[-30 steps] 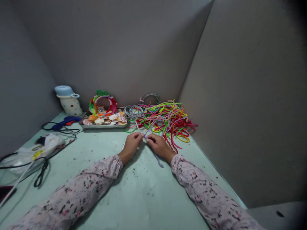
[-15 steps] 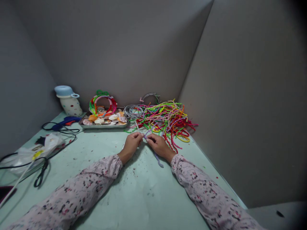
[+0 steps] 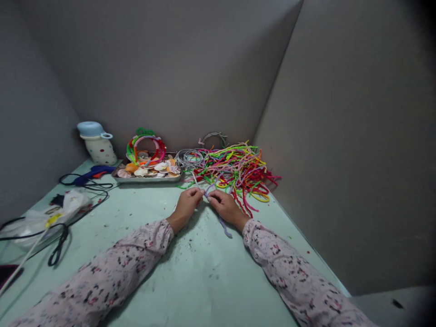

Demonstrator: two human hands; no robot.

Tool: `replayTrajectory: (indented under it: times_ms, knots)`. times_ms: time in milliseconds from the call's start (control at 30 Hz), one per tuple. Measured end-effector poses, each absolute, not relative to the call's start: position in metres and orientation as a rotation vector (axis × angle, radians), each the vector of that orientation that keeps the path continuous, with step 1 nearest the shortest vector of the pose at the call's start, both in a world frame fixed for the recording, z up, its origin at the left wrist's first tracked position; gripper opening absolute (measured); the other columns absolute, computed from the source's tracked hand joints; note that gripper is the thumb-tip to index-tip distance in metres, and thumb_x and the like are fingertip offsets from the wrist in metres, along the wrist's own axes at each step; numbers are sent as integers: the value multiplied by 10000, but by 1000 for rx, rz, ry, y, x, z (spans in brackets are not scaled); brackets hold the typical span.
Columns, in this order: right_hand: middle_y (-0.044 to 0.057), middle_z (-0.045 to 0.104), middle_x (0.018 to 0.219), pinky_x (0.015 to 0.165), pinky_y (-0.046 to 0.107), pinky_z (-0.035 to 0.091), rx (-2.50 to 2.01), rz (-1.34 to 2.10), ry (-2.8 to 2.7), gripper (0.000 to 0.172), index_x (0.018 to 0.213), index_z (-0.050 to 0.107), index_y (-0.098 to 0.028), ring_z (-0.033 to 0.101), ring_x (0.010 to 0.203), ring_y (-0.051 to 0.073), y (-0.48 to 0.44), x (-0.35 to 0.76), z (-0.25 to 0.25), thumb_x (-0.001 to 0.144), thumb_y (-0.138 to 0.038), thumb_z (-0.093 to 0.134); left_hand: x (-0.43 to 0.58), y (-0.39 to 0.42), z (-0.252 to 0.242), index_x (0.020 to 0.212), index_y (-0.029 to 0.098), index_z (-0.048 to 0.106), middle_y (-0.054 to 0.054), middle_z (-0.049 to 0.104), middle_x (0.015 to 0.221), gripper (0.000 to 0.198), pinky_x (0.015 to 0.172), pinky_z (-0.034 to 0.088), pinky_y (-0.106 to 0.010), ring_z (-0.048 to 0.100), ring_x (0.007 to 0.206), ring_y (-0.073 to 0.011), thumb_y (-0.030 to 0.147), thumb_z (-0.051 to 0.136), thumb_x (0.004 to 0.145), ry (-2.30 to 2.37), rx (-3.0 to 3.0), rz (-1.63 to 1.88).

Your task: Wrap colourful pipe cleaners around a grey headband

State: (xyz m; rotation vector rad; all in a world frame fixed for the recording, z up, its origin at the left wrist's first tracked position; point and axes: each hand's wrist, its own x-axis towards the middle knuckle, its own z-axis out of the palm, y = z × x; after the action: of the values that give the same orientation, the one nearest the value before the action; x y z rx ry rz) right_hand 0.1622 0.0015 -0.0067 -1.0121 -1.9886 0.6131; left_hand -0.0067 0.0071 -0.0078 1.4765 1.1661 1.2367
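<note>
Hardly a twitch since the earlier frame: left hand (image 3: 188, 205) pinches a pale strand (image 3: 195, 180), right hand (image 3: 225, 207) the purple strand (image 3: 223, 226), fingertips closed above the surface (image 3: 200, 281), where tight, close grips should prevent slipping.

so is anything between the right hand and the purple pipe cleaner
Nothing visible: the right hand already pinches the purple pipe cleaner, and the multicoloured pipe-cleaner pile lies beyond the hand.

From my end I see the left hand (image 3: 186, 205) and right hand (image 3: 225, 206) pinching a fuzzy purple strand (image 3: 224, 228) over the desk (image 3: 204, 281); beyond sit a tray (image 3: 148, 180) of shells (image 3: 141, 172), a tangled pile of bright strands (image 3: 238, 164) and, leftward, a bottle (image 3: 101, 151).
</note>
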Motion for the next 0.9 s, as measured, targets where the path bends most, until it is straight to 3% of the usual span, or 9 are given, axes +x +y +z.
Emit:
replayTrajectory:
  times_ms: [900]
  knots:
    - [21, 639, 846, 748, 266, 414, -1002, 626, -1981, 174, 905, 645, -192, 559, 807, 158, 2, 162, -7, 898, -267, 488, -7, 7, -6, 596, 168, 497, 41, 440, 521, 316, 515, 282, -241, 374, 501, -96, 408, 569, 790, 1123, 1430, 1249]
